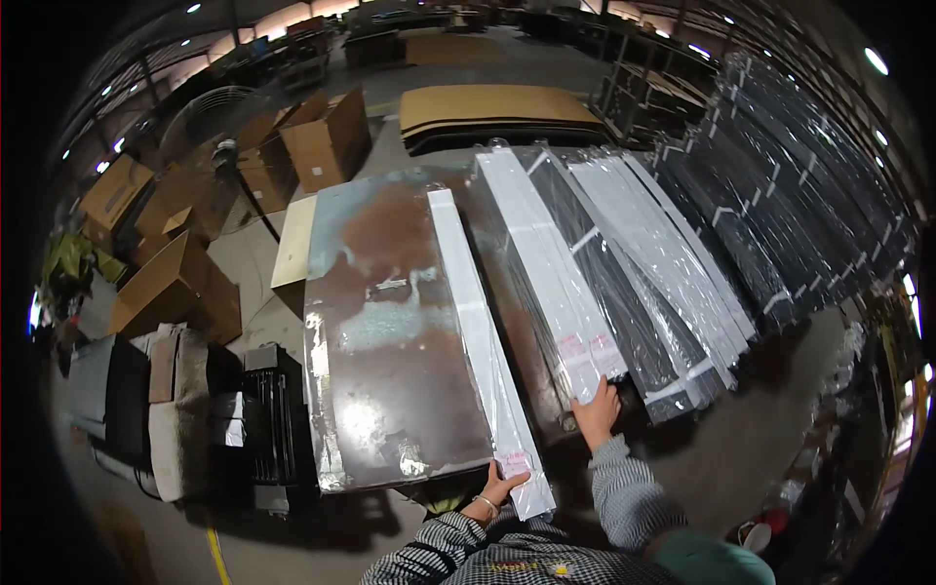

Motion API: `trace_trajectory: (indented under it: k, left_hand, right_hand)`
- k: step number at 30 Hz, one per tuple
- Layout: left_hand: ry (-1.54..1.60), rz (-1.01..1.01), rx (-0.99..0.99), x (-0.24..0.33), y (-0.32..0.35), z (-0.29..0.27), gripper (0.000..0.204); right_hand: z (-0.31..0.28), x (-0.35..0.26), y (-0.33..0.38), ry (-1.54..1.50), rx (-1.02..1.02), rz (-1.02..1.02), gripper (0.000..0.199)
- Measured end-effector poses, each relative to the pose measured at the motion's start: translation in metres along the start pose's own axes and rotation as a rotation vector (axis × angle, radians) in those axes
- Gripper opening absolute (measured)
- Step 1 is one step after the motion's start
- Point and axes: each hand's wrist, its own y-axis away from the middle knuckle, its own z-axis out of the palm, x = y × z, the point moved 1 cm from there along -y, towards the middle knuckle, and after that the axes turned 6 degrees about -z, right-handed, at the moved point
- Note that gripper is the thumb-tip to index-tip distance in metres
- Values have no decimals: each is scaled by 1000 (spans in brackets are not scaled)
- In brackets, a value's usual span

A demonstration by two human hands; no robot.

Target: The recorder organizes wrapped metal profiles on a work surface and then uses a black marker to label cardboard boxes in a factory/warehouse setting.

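A long, narrow white bundle in clear plastic [475, 327] lies lengthwise on a worn brown-and-grey metal-topped table [390, 361]. Its near end juts past the table's front edge. My left hand [499, 486] is closed on that end, thumb and fingers across it beside a pink-printed label. To the right lies a second plastic-wrapped white bundle [539, 253], with pink-printed labels at its near end. My right hand [598, 413] touches this end, thumb and fingers apart; the undersides of the fingers are hidden.
Right of these lie dark wrapped bundles [595, 234] and more white ones [648, 229], then a tall stack of black wrapped bundles [780, 195]. Brown sheets [502, 105] lie beyond the table. Cardboard boxes [180, 283] and a padded chair-like item [178, 414] stand at left.
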Motion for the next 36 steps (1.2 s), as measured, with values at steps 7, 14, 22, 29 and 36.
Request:
trace_trajectory:
  k: [7, 14, 22, 29, 36]
  left_hand:
    - [-345, -338, -350, -57, 0, 1, 145]
    - [-159, -80, -33, 1, -68, 41, 146]
    - [-108, -154, -160, -7, -6, -43, 127]
    - [226, 187, 225, 18, 56, -98, 113]
    - [517, -145, 319, 44, 143, -163, 122]
  right_hand:
    - [-71, 34, 138, 118, -280, -155, 109]
    - [-27, 38, 88, 8, -366, -203, 119]
    - [-45, 25, 132, -98, -527, -539, 116]
    - [-56, -64, 146, -95, -603, -825, 115]
    - [-67, -203, 117, -100, -683, -1186, 107]
